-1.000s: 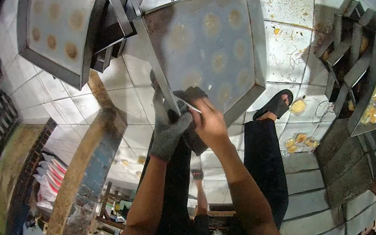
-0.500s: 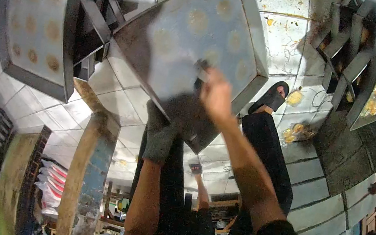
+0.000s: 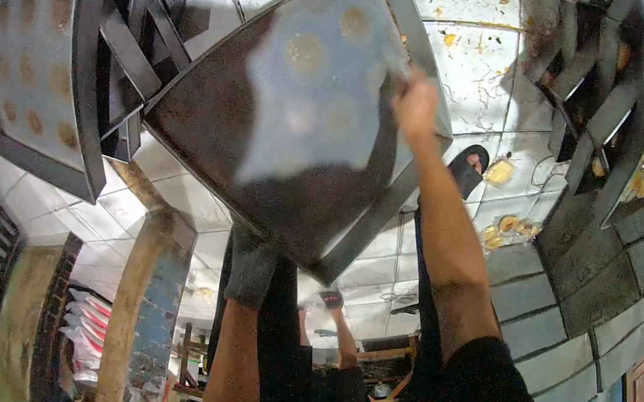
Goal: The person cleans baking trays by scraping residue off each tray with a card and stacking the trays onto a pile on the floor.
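Watching remotely, I judged the tray (image 3: 301, 121) over the floor (image 3: 468, 64) could slip if the left hand (image 3: 252, 264) at its near edge, finger hold hidden, slackened under pressure from the right hand (image 3: 417, 108), whose blurred grasp I couldn't tell.

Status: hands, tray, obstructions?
Left hand at near edge of tray, fingers hidden. Right hand over tray, blurred. Round marks on tray. Yellowish items on floor, off tray.

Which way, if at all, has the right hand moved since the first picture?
Yes, upward in the view: the right hand was lower than the single yellow item on the floor and now appears higher than it.
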`<state>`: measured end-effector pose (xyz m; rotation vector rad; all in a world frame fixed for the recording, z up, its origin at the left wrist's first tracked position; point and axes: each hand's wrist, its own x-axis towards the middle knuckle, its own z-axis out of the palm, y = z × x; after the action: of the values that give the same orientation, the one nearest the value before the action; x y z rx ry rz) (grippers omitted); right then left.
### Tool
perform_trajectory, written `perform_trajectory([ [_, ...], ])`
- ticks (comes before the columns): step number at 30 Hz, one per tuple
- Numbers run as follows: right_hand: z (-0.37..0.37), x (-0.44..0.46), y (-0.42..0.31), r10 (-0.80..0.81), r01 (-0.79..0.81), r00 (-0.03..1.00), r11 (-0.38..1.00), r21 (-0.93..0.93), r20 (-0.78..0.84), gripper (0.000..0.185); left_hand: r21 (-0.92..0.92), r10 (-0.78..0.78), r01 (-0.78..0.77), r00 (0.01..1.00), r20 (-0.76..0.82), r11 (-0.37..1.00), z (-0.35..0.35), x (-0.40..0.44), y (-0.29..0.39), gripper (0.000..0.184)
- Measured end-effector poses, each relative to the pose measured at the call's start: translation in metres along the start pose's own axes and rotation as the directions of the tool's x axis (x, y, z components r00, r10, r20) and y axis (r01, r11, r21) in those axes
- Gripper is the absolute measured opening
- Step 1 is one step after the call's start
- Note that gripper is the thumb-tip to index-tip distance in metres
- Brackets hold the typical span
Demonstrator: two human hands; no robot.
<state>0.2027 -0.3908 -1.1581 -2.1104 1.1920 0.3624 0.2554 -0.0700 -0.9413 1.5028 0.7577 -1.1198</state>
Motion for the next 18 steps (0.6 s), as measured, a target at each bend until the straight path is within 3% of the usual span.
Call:
perform_trajectory([
  [2,-0.008,0.028,-0.002,0.003,-0.005,0.998,0.999,-0.041,-0.066,0.034,0.030,-0.056,0.055,0.997,0.058,0.998,-0.008,0.005,-0.001,0.071],
  [4,-0.032,-0.001,-0.046,0.157,-0.153,0.928,0.987,-0.037,0.338,0.031,0.053,-0.111,0.106,0.989,0.095,0.993,-0.012,-0.006,0.007,0.074],
  [5,-0.026,-0.032,-0.070,-0.173,0.151,0.937,0.984,0.095,0.303,0.028,0.094,-0.083,0.079,0.996,0.040,0.992,-0.001,-0.007,0.016,0.072],
  [6,-0.019,-0.071,-0.098,-0.477,0.437,0.849,0.876,0.205,0.228,0.025,0.135,-0.059,0.060,0.998,-0.012,0.989,0.007,-0.007,0.021,0.070],
  [8,-0.028,-0.128,-0.174,-0.748,0.741,0.656,0.664,0.099,0.103,0.027,0.108,-0.065,0.060,0.997,0.049,0.992,0.002,-0.006,0.017,0.071],
  [9,-0.024,-0.116,-0.176,-0.744,0.738,0.659,0.668,0.102,0.106,0.027,0.067,-0.066,0.062,0.996,0.064,0.996,-0.004,-0.003,0.008,0.071],
  [11,-0.012,-0.073,-0.184,-0.496,0.478,0.862,0.863,0.162,0.100,0.033,0.025,-0.059,0.057,0.996,0.072,0.998,-0.009,-0.001,0.008,0.071],
  [12,-0.012,-0.068,-0.191,-0.505,0.486,0.857,0.858,0.169,0.101,0.033,0.073,-0.057,0.053,0.997,0.054,0.996,-0.005,-0.002,0.016,0.071],
  [14,-0.016,-0.059,-0.197,-0.347,0.327,0.905,0.937,0.120,0.247,0.036,0.125,-0.062,0.055,0.997,0.049,0.991,-0.004,0.000,0.021,0.071],
  [15,-0.013,-0.081,-0.202,-0.513,0.490,0.848,0.855,0.172,0.134,0.035,0.079,-0.036,0.029,0.995,0.090,0.996,-0.004,0.002,0.018,0.070],
  [16,-0.009,-0.103,-0.205,-0.665,0.662,0.747,0.746,0.077,0.019,0.036,0.030,-0.011,0.008,0.992,0.130,1.000,-0.004,0.003,0.015,0.070],
  [18,0.001,-0.081,-0.182,-0.653,0.650,0.754,0.758,0.060,0.071,0.036,0.091,-0.103,0.093,0.989,0.108,0.991,-0.010,0.005,0.014,0.072],
])
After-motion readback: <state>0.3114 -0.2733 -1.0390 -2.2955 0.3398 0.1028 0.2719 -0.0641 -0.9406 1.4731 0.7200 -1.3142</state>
